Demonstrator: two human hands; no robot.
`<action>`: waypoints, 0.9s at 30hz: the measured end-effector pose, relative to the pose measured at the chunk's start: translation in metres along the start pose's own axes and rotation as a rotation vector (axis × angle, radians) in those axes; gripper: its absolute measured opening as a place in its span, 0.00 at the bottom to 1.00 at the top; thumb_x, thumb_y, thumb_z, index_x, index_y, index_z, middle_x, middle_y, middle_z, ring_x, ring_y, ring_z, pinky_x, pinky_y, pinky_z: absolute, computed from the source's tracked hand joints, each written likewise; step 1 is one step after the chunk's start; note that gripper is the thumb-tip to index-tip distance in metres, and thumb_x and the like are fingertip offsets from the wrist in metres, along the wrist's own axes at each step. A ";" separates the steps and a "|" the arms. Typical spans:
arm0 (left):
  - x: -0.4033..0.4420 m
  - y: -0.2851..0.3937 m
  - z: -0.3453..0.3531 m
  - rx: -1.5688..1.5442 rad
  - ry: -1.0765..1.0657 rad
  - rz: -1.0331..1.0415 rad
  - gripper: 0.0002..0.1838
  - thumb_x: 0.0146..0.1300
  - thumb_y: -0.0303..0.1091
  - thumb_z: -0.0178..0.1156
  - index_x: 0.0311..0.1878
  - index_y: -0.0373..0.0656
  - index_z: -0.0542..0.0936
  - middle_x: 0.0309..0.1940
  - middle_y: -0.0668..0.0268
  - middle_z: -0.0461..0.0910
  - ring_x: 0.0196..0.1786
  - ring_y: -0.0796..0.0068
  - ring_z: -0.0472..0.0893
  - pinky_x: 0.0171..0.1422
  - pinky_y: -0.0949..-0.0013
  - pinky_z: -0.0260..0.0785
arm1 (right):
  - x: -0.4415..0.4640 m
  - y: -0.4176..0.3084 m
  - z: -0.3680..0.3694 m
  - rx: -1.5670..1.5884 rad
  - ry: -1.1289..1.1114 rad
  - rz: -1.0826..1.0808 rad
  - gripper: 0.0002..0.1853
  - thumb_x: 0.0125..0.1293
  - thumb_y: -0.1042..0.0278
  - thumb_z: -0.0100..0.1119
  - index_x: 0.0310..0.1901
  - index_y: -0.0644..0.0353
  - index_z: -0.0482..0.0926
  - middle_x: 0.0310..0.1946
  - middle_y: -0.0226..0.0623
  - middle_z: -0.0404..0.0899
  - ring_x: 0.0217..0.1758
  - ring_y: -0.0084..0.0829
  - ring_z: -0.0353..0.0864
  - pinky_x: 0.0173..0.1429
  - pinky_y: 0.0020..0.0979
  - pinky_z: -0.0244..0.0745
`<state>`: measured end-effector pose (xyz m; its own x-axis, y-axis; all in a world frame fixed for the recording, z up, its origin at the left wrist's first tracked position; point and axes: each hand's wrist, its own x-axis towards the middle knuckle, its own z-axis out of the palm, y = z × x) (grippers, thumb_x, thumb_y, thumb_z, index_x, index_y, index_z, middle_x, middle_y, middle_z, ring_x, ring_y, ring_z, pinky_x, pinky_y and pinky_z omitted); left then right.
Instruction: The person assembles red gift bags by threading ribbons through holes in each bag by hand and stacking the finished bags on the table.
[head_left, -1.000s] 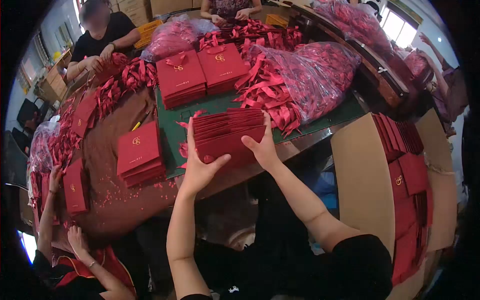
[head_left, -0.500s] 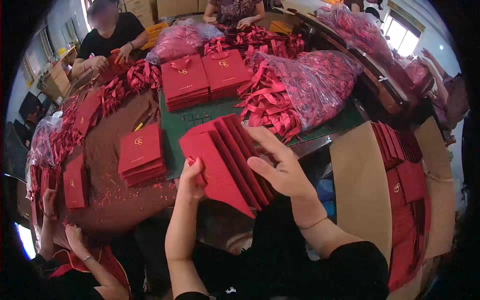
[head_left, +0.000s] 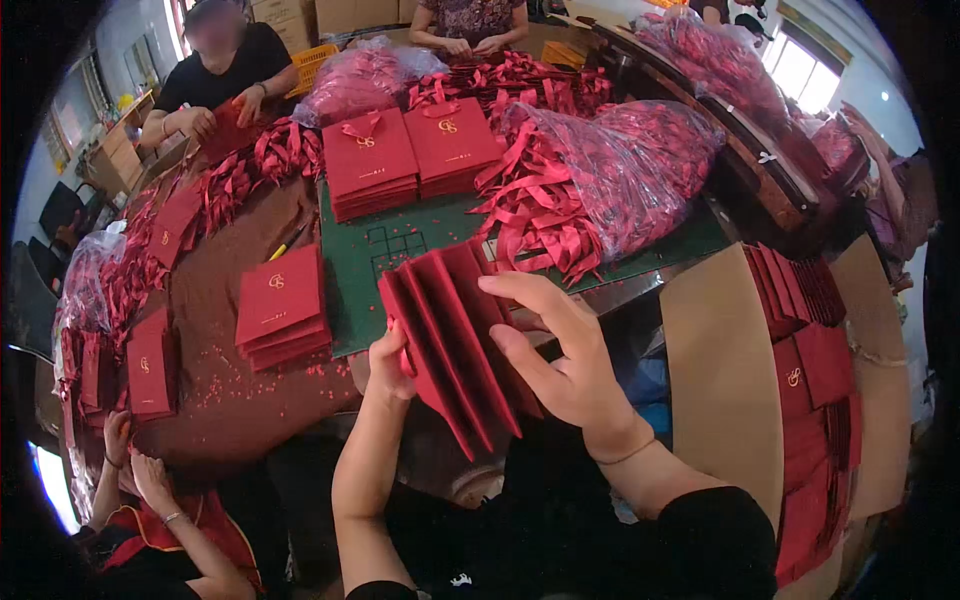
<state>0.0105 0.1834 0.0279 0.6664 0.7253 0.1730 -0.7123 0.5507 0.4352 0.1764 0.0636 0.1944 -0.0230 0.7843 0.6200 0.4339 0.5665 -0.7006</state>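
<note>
A bundle of folded red bags is held up over the table's near edge, tilted, its open edges fanned apart. My left hand grips the bundle's left side, fingers wrapped around it. Beside the right side, my right hand has its thumb and fingers spread near the edges; whether the fingertips touch is hard to tell. Behind the bundle lies a green mat. Stacks of red bags with gold print stand on it, and another stack lies to the left.
An open cardboard box holding red bags is at the right. A plastic bag of red ribbons lies on the mat. A yellow pen rests on the brown cloth. Other people work across the table and at the lower left.
The bundle came off the mat towards me and turned from level to tilted, its edges now fanned. My right hand let go of its side and spread open. My left hand kept hold.
</note>
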 end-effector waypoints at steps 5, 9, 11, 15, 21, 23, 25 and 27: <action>0.001 -0.002 -0.005 -0.168 -0.252 -0.005 0.32 0.60 0.44 0.62 0.66 0.45 0.67 0.58 0.57 0.76 0.58 0.56 0.78 0.62 0.51 0.71 | -0.001 0.004 -0.005 -0.257 -0.060 -0.104 0.16 0.64 0.71 0.60 0.54 0.58 0.77 0.52 0.51 0.74 0.47 0.45 0.81 0.50 0.37 0.77; -0.001 0.003 0.003 -0.020 -0.056 -0.039 0.32 0.60 0.44 0.62 0.66 0.45 0.67 0.58 0.57 0.76 0.58 0.56 0.78 0.62 0.50 0.71 | -0.001 -0.004 -0.005 -0.287 -0.055 -0.106 0.26 0.55 0.55 0.71 0.52 0.58 0.77 0.53 0.51 0.74 0.48 0.44 0.81 0.50 0.36 0.77; 0.001 0.001 0.004 -0.013 -0.047 -0.037 0.32 0.60 0.44 0.62 0.66 0.45 0.67 0.58 0.57 0.76 0.58 0.56 0.78 0.62 0.51 0.71 | -0.001 -0.007 -0.004 -0.328 -0.058 -0.077 0.28 0.52 0.52 0.73 0.51 0.58 0.77 0.54 0.51 0.73 0.48 0.45 0.81 0.50 0.37 0.77; 0.002 0.002 0.004 -0.018 -0.031 -0.063 0.33 0.59 0.43 0.63 0.66 0.45 0.66 0.59 0.58 0.75 0.58 0.56 0.78 0.63 0.51 0.71 | -0.003 -0.003 -0.003 -0.343 -0.045 -0.090 0.29 0.50 0.50 0.74 0.50 0.58 0.77 0.54 0.50 0.73 0.48 0.46 0.81 0.51 0.37 0.77; 0.001 0.005 0.005 -0.001 -0.054 -0.068 0.32 0.60 0.42 0.62 0.67 0.44 0.66 0.60 0.58 0.74 0.60 0.57 0.76 0.65 0.51 0.69 | -0.003 -0.009 -0.003 -0.337 -0.060 -0.069 0.29 0.50 0.50 0.74 0.50 0.58 0.77 0.54 0.49 0.73 0.51 0.47 0.80 0.51 0.38 0.77; 0.001 0.004 0.006 0.013 -0.037 -0.060 0.31 0.61 0.41 0.61 0.67 0.44 0.65 0.60 0.58 0.74 0.60 0.57 0.76 0.65 0.52 0.69 | -0.005 -0.006 -0.003 -0.374 -0.070 -0.095 0.33 0.49 0.51 0.74 0.55 0.56 0.75 0.56 0.50 0.72 0.52 0.48 0.79 0.52 0.38 0.77; 0.001 0.004 0.012 0.018 -0.020 -0.026 0.30 0.63 0.40 0.60 0.67 0.44 0.65 0.60 0.59 0.74 0.61 0.59 0.76 0.66 0.53 0.68 | -0.005 -0.002 0.001 -0.278 -0.062 -0.070 0.37 0.49 0.51 0.75 0.60 0.56 0.71 0.58 0.51 0.71 0.54 0.47 0.78 0.54 0.38 0.76; 0.001 0.005 0.020 0.058 0.044 0.004 0.28 0.63 0.39 0.60 0.65 0.41 0.67 0.57 0.60 0.77 0.58 0.62 0.78 0.63 0.56 0.71 | -0.008 0.001 0.003 -0.068 -0.025 0.022 0.46 0.50 0.53 0.75 0.68 0.57 0.61 0.61 0.51 0.69 0.57 0.46 0.77 0.57 0.38 0.75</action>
<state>0.0122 0.1790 0.0480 0.6522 0.7457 0.1364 -0.7002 0.5237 0.4851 0.1740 0.0583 0.1878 -0.0351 0.8032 0.5946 0.4945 0.5310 -0.6881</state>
